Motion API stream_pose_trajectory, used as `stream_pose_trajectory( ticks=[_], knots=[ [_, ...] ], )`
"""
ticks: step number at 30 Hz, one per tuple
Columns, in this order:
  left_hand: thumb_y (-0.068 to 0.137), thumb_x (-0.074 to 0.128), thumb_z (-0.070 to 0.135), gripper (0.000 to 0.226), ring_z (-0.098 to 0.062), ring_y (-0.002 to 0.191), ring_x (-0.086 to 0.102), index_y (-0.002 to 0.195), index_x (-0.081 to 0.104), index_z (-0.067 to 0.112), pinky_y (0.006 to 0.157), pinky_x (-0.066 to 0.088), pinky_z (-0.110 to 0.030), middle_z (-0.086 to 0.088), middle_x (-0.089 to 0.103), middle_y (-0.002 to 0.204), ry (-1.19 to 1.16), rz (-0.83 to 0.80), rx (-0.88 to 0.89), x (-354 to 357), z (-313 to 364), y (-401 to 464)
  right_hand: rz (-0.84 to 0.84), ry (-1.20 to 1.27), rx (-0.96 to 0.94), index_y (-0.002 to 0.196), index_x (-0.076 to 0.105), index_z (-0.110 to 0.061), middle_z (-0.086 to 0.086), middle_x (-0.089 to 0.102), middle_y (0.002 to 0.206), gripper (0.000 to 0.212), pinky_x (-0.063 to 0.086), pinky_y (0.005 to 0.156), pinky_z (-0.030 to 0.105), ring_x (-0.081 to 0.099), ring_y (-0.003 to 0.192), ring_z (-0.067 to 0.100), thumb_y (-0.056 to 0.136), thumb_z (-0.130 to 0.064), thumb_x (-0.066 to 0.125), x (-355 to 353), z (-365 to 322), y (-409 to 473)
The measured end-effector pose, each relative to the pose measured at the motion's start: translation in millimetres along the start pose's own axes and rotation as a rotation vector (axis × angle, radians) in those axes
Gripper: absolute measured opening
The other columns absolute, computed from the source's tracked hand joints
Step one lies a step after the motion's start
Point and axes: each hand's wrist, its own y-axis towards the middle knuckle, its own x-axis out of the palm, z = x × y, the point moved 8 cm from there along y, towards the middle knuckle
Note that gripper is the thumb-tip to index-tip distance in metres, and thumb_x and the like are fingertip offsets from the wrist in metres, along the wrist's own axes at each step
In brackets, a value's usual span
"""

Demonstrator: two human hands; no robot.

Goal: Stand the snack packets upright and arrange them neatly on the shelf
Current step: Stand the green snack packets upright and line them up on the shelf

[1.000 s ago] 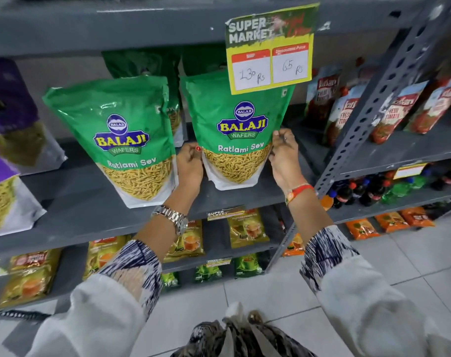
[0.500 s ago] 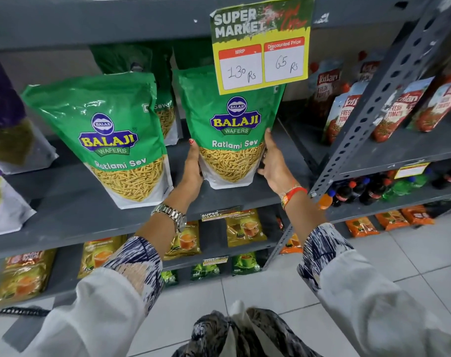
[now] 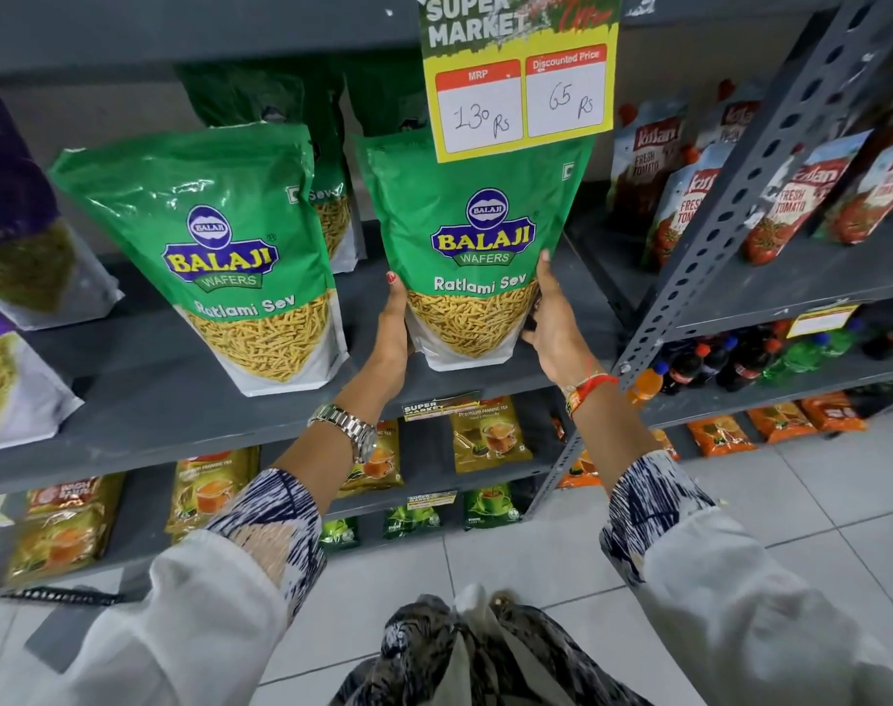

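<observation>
Two green Balaji Ratlami Sev packets stand upright on the grey shelf (image 3: 179, 400). The right packet (image 3: 472, 236) is pressed between my hands: my left hand (image 3: 396, 328) lies flat on its lower left side, my right hand (image 3: 551, 318) on its lower right side, fingers straight. The left packet (image 3: 220, 247) stands free at the shelf front, leaning slightly. More green packets (image 3: 332, 206) stand behind them, mostly hidden.
A price card (image 3: 520, 89) hangs from the shelf above, over the right packet's top. Purple snack packets (image 3: 16, 236) stand at the far left. A perforated upright post (image 3: 739, 196) borders the shelf on the right, with tomato sauce pouches (image 3: 689, 206) beyond. Tea packets fill the lower shelves.
My fingers went from curled at the packet's lower corners to flat along its sides. The packet now stands slightly further back on the shelf.
</observation>
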Motion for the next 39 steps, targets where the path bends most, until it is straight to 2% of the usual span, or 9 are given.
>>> stream_pose_trajectory(
  ticks=[8, 12, 15, 18, 24, 27, 29, 32, 39],
  knots=[
    [0.092, 0.029, 0.052, 0.06, -0.017, 0.14, 0.025, 0.143, 0.027, 0.02, 0.118, 0.015, -0.035, 0.001, 0.029, 0.152, -0.01, 0.164, 0.079, -17, -12, -6, 0.274, 0.029, -0.096, 0.11, 0.048, -0.03, -0.01, 0.054, 0.11, 0.031, 0.04, 0.102, 0.039, 0.052, 0.115, 0.015, 0.09, -0.053, 0.043, -21, 12, -14],
    [0.097, 0.032, 0.026, 0.036, -0.018, 0.114, 0.053, 0.123, 0.05, 0.009, 0.102, 0.04, -0.037, -0.011, 0.056, 0.124, -0.028, 0.342, 0.297, -50, -17, -36, 0.479, 0.061, -0.187, 0.083, 0.051, -0.037, 0.001, 0.055, 0.103, 0.012, 0.044, 0.1, 0.055, 0.054, 0.099, 0.02, 0.077, -0.047, 0.053, -26, 47, -45],
    [0.095, 0.033, 0.02, 0.028, -0.01, 0.073, 0.057, 0.091, 0.06, 0.011, 0.066, 0.044, -0.027, -0.008, 0.064, 0.083, -0.077, 0.516, 0.362, -78, -11, -53, 0.337, 0.067, -0.218, 0.083, 0.052, -0.032, -0.006, 0.057, 0.09, 0.012, 0.046, 0.092, 0.05, 0.054, 0.089, 0.014, 0.076, -0.042, 0.052, 15, 72, -61],
    [0.091, 0.036, 0.013, 0.03, 0.0, 0.053, 0.044, 0.067, 0.053, 0.018, 0.056, 0.037, -0.021, 0.001, 0.05, 0.061, -0.024, 0.686, 0.532, -105, 13, -80, 0.08, -0.017, -0.193, 0.08, 0.057, -0.04, -0.014, 0.057, 0.083, 0.008, 0.047, 0.084, 0.042, 0.053, 0.081, 0.006, 0.084, -0.034, 0.054, 77, 85, -63],
    [0.084, 0.043, 0.023, 0.015, -0.025, 0.087, 0.054, 0.087, 0.057, 0.016, 0.08, 0.044, -0.036, -0.01, 0.059, 0.089, -0.015, 1.014, 0.603, -212, 57, -102, -0.125, -0.145, -0.089, 0.134, 0.04, -0.014, 0.009, 0.046, 0.136, 0.043, 0.038, 0.103, 0.027, 0.045, 0.125, 0.02, 0.095, -0.029, 0.05, 167, 74, -37],
    [0.093, 0.042, 0.019, 0.042, -0.029, 0.129, 0.041, 0.129, 0.04, -0.002, 0.085, 0.039, -0.006, -0.02, 0.043, 0.139, -0.103, 0.791, 0.467, -241, 77, -60, -0.097, -0.133, -0.058, 0.144, 0.028, -0.008, 0.014, 0.031, 0.152, 0.052, 0.027, 0.108, 0.028, 0.032, 0.14, 0.025, 0.098, -0.026, 0.043, 188, 62, -25],
    [0.093, 0.036, 0.041, 0.058, -0.021, 0.139, 0.028, 0.143, 0.025, 0.011, 0.102, 0.031, -0.014, -0.007, 0.028, 0.152, -0.126, 0.551, 0.291, -242, 69, -31, -0.104, -0.123, -0.025, 0.145, 0.027, -0.01, 0.01, 0.031, 0.153, 0.051, 0.025, 0.105, 0.023, 0.03, 0.141, 0.021, 0.099, -0.029, 0.039, 196, 63, -21],
    [0.082, 0.029, 0.068, 0.069, -0.021, 0.129, 0.045, 0.137, 0.039, 0.028, 0.106, 0.038, -0.041, 0.0, 0.045, 0.143, -0.032, 0.256, 0.057, -230, 53, -19, -0.131, -0.13, 0.0, 0.144, 0.031, -0.018, 0.002, 0.038, 0.145, 0.066, 0.025, 0.115, 0.036, 0.034, 0.135, 0.015, 0.088, -0.051, 0.041, 208, 71, -27],
    [0.094, 0.027, 0.045, 0.028, -0.011, 0.105, 0.052, 0.117, 0.036, 0.031, 0.096, 0.041, -0.038, 0.008, 0.051, 0.116, -0.003, 0.029, 0.104, -202, 47, -35, -0.032, -0.046, -0.054, 0.141, 0.034, -0.022, 0.002, 0.043, 0.149, 0.075, 0.028, 0.117, 0.048, 0.041, 0.136, 0.018, 0.079, -0.062, 0.046, 201, 84, -36]
  ],
)
